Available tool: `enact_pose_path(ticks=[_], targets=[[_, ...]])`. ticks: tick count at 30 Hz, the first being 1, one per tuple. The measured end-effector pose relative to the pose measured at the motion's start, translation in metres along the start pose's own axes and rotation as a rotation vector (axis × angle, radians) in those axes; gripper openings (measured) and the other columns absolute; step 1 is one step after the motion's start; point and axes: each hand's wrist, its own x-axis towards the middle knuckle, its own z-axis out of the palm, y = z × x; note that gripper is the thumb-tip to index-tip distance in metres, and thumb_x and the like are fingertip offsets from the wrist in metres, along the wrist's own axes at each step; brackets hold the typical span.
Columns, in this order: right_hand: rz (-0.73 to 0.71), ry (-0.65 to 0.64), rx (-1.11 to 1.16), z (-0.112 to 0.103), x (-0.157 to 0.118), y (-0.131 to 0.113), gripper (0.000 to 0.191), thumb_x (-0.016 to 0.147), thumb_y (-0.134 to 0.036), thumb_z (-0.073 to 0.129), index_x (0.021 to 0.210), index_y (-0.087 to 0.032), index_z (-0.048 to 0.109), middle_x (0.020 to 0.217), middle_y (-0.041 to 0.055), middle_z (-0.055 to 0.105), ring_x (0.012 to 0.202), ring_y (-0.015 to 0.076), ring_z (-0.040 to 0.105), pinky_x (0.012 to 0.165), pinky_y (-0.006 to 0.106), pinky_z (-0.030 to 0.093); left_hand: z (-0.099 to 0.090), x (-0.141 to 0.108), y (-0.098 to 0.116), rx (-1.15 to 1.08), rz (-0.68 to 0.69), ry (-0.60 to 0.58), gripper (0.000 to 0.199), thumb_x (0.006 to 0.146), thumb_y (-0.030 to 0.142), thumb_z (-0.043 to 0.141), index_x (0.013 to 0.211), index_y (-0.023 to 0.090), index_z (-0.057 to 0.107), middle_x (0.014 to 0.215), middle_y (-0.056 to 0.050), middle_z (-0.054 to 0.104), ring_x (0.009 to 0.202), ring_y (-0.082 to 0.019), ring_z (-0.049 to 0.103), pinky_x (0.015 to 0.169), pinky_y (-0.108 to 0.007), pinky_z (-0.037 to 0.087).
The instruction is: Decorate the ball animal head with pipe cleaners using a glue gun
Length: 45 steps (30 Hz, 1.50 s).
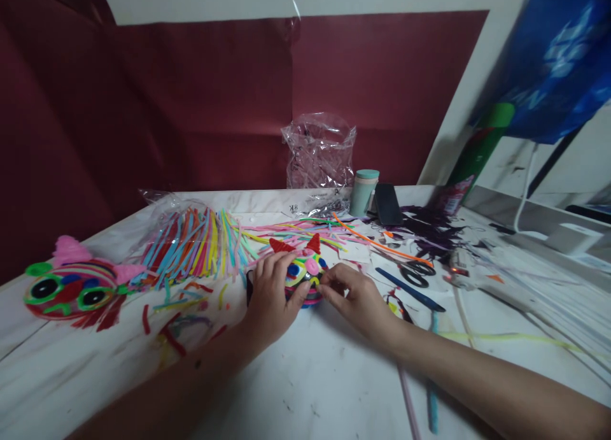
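Note:
A small colourful animal face (312, 267) made of fuzzy craft stems sits in front of me, with red ears, a pink nose, blue eyes and stripes at the bottom. My left hand (272, 293) is wrapped round its left side, thumb along the lower edge, hiding that part. From the right, my right hand (356, 293) touches the face below the nose, thumb and forefinger pinched together. Whatever lies between those fingertips is too small to make out. Beside the right wrist lies a small yellow-and-red piece (395, 305), partly covered.
A finished-looking striped animal face (71, 293) lies far left, near bagged craft stems (191, 242). Scissors (416, 273), a dark blue tool (410, 290), a glue gun (462, 262), a green-lidded cup (365, 193), a phone (387, 204) and purple scraps (429, 228) lie right.

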Motion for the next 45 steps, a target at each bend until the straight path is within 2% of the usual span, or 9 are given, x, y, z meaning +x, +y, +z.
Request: enact_pose_path(ticks=[8, 12, 19, 26, 29, 32, 35, 42, 45], targets=[[0.135, -0.035, 0.137, 0.004, 0.009, 0.003, 0.008, 0.075, -0.019, 0.054, 0.067, -0.018, 0.051, 0.063, -0.0023, 0.053, 0.058, 0.0109, 0.047, 0.054, 0.022, 0.038, -0.001, 0.001, 0.000, 0.014, 0.014, 0.004, 0.038, 0.083, 0.037, 0.050, 0.116, 0.017, 0.046, 0.115, -0.011, 0.053, 0.112, -0.025, 0.045, 0.095, -0.043, 0.035], [0.144, -0.070, 0.161, 0.000, 0.014, 0.005, 0.011, 0.075, -0.020, 0.055, 0.066, -0.018, 0.051, 0.061, -0.0029, 0.053, 0.057, 0.0105, 0.047, 0.054, 0.021, 0.037, -0.001, 0.002, 0.000, 0.018, 0.020, 0.004, 0.040, 0.082, 0.037, 0.051, 0.117, 0.018, 0.047, 0.115, -0.011, 0.054, 0.111, -0.026, 0.045, 0.095, -0.043, 0.035], [0.217, -0.093, 0.322, -0.003, 0.016, 0.006, 0.019, 0.079, -0.032, 0.052, 0.066, -0.017, 0.052, 0.059, -0.0037, 0.049, 0.055, 0.0098, 0.045, 0.054, 0.022, 0.037, 0.000, 0.004, -0.002, 0.021, -0.001, 0.019, 0.038, 0.081, 0.037, 0.053, 0.114, 0.019, 0.048, 0.113, -0.011, 0.054, 0.108, -0.025, 0.047, 0.093, -0.042, 0.036], [0.159, -0.075, 0.260, -0.001, 0.012, 0.004, 0.014, 0.075, -0.027, 0.055, 0.066, -0.019, 0.048, 0.059, -0.0043, 0.046, 0.055, 0.0100, 0.042, 0.053, 0.022, 0.035, -0.001, 0.004, -0.001, 0.014, 0.001, 0.020, 0.039, 0.080, 0.037, 0.054, 0.114, 0.018, 0.048, 0.112, -0.011, 0.055, 0.108, -0.025, 0.047, 0.093, -0.042, 0.036], [0.184, 0.018, 0.244, 0.000, 0.013, 0.007, 0.016, 0.073, -0.029, 0.059, 0.069, -0.019, 0.047, 0.064, -0.0032, 0.047, 0.060, 0.0112, 0.044, 0.055, 0.024, 0.037, -0.001, 0.005, -0.001, 0.013, 0.007, 0.017, 0.039, 0.080, 0.036, 0.054, 0.114, 0.018, 0.048, 0.112, -0.010, 0.055, 0.108, -0.025, 0.047, 0.093, -0.041, 0.036], [0.218, 0.116, 0.233, 0.002, 0.014, 0.013, 0.024, 0.068, -0.031, 0.065, 0.081, -0.019, 0.048, 0.078, 0.0000, 0.051, 0.072, 0.0143, 0.048, 0.058, 0.025, 0.039, -0.002, 0.004, 0.001, 0.016, 0.022, 0.006, 0.039, 0.080, 0.035, 0.054, 0.115, 0.018, 0.047, 0.114, -0.011, 0.054, 0.109, -0.025, 0.046, 0.094, -0.042, 0.036], [0.262, 0.088, 0.282, 0.007, 0.014, 0.020, 0.032, 0.066, -0.032, 0.065, 0.090, -0.019, 0.048, 0.089, 0.0021, 0.053, 0.080, 0.0161, 0.050, 0.060, 0.025, 0.041, -0.003, 0.004, 0.003, 0.026, 0.027, -0.001, 0.039, 0.080, 0.035, 0.054, 0.114, 0.018, 0.047, 0.114, -0.011, 0.054, 0.110, -0.026, 0.046, 0.095, -0.043, 0.035], [0.262, 0.080, 0.292, 0.013, 0.014, 0.024, 0.028, 0.067, -0.028, 0.063, 0.090, -0.019, 0.049, 0.087, 0.0015, 0.051, 0.081, 0.0155, 0.048, 0.063, 0.026, 0.043, -0.001, 0.006, 0.003, 0.030, 0.054, 0.026, 0.037, 0.077, 0.033, 0.056, 0.111, 0.018, 0.050, 0.113, -0.011, 0.056, 0.108, -0.026, 0.048, 0.095, -0.044, 0.036], [0.263, 0.077, 0.330, 0.011, 0.015, 0.024, 0.030, 0.067, -0.031, 0.064, 0.091, -0.018, 0.050, 0.088, 0.0018, 0.051, 0.079, 0.0150, 0.048, 0.063, 0.026, 0.043, 0.000, 0.008, 0.002, 0.030, 0.047, 0.038, 0.038, 0.075, 0.031, 0.058, 0.111, 0.019, 0.050, 0.112, -0.010, 0.057, 0.107, -0.026, 0.049, 0.095, -0.044, 0.035]])
